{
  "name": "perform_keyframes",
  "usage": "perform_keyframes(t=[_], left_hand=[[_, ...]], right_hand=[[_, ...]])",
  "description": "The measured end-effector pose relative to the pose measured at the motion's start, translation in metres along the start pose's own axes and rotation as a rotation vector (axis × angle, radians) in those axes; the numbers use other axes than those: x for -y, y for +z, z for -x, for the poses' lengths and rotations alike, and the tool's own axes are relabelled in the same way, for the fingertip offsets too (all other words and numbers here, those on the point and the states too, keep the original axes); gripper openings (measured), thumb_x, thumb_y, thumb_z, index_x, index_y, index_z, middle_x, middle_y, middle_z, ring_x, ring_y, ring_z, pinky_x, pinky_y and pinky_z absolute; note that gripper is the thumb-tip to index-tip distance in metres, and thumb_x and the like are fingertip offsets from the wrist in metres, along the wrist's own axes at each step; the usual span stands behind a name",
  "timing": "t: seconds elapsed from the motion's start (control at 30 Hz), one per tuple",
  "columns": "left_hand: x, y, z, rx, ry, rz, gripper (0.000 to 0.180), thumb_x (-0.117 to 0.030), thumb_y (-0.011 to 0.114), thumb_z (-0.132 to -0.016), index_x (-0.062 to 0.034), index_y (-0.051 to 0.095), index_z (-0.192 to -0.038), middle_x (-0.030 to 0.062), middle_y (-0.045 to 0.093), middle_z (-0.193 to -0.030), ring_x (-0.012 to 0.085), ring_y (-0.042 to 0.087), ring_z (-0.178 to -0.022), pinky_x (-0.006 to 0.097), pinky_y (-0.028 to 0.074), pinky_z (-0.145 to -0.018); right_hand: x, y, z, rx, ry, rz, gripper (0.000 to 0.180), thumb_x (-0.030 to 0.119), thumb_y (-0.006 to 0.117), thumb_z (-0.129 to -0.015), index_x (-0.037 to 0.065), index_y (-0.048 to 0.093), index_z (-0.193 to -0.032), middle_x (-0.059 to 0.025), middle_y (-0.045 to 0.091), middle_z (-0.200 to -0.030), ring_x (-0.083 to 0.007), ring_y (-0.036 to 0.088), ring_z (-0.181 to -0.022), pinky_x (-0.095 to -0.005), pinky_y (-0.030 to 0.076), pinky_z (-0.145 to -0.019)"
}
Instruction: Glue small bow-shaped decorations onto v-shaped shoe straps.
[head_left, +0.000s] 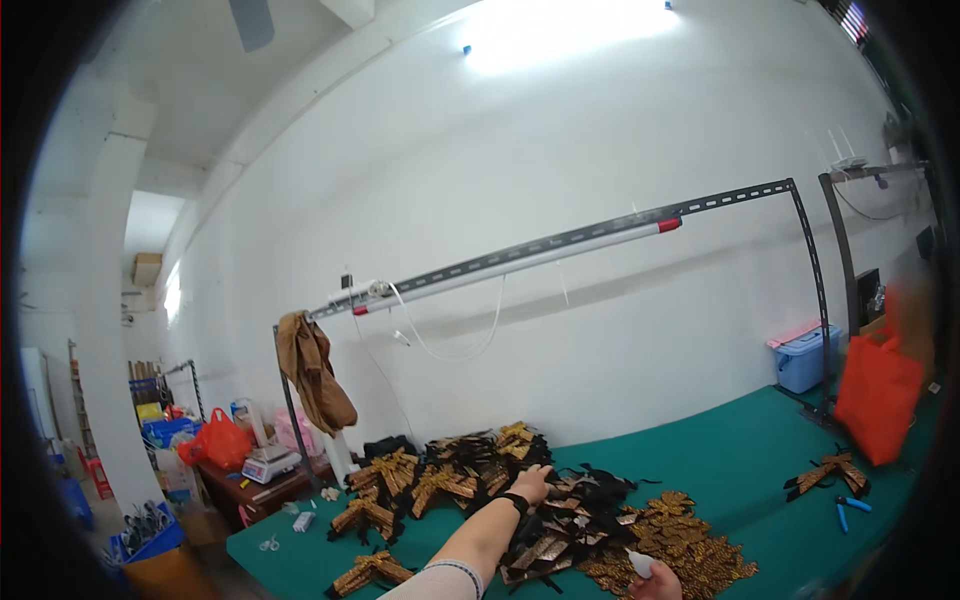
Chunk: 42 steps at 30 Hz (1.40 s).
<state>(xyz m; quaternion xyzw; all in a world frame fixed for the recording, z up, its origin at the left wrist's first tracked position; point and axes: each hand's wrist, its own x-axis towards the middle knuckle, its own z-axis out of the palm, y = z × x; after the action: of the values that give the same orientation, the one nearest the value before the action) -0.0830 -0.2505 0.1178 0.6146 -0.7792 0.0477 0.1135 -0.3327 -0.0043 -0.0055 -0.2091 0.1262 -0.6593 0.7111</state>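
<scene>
My left hand (532, 484), with a black band at the wrist, reaches into a heap of black and gold strips (555, 525). Its fingers look bent together; what they pinch, if anything, is lost among the dark strips. At the lower edge, my right hand (657, 581) is closed on a small white pointed object (640, 564), mostly covered by the fingers. Beneath and around that hand spreads a pile of flat gold patterned pieces (690, 535). Gold and black bow-shaped pieces (443, 485) lie left of my left arm, with one more bow (368, 573) nearer to me.
Everything rests on a green tabletop (650, 450). At right lie a separate bow (828, 473) and blue-handled pliers (850, 510), near a red bag (878, 395) and a blue box (803, 358). A metal frame (560, 243) spans the table, with brown cloth (315, 372) hanging left.
</scene>
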Motion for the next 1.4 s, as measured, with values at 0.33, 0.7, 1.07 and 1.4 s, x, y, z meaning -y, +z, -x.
perform_keyframes(t=[0.33, 0.7, 1.07, 1.4], left_hand=[[-0.004, -0.02, 0.085, -0.214, 0.374, 0.317, 0.025, -0.018, 0.055, -0.072, -0.0026, 0.062, -0.09, 0.0178, 0.061, -0.082, 0.0349, 0.057, -0.08, 0.041, 0.046, -0.071], [-0.025, 0.071, 0.357, -0.23, 0.208, 0.636, 0.017, -0.021, 0.059, -0.076, -0.0062, 0.054, -0.069, 0.0077, 0.047, -0.067, 0.0258, 0.047, -0.069, 0.036, 0.04, -0.061], [-0.038, 0.08, 0.366, -0.403, 0.204, 0.432, 0.018, -0.018, 0.058, -0.073, -0.007, 0.047, -0.064, 0.0063, 0.042, -0.064, 0.0239, 0.043, -0.066, 0.035, 0.037, -0.058], [-0.037, 0.078, 0.363, -0.412, 0.207, 0.376, 0.017, -0.019, 0.057, -0.073, -0.0082, 0.047, -0.063, 0.0046, 0.042, -0.063, 0.022, 0.044, -0.066, 0.033, 0.038, -0.057]], right_hand=[[0.002, -0.003, 0.0, 0.029, 0.081, 0.037, 0.023, 0.028, 0.043, -0.088, 0.008, 0.052, -0.095, -0.0015, 0.052, -0.076, -0.0161, 0.049, -0.07, -0.0307, 0.04, -0.067], [0.013, -0.019, -0.01, 0.0, 0.093, -0.092, 0.02, 0.019, 0.044, -0.09, 0.0, 0.046, -0.09, -0.0053, 0.037, -0.064, -0.02, 0.033, -0.062, -0.0407, 0.034, -0.067], [0.012, -0.013, -0.008, -0.219, 0.08, 0.049, 0.025, 0.018, 0.05, -0.085, -0.004, 0.048, -0.098, -0.0124, 0.047, -0.068, -0.0241, 0.044, -0.066, -0.0394, 0.038, -0.071], [0.015, -0.003, -0.004, -0.211, 0.04, 0.118, 0.021, 0.017, 0.05, -0.084, -0.002, 0.05, -0.093, -0.0112, 0.047, -0.068, -0.0232, 0.044, -0.065, -0.0416, 0.038, -0.075]])
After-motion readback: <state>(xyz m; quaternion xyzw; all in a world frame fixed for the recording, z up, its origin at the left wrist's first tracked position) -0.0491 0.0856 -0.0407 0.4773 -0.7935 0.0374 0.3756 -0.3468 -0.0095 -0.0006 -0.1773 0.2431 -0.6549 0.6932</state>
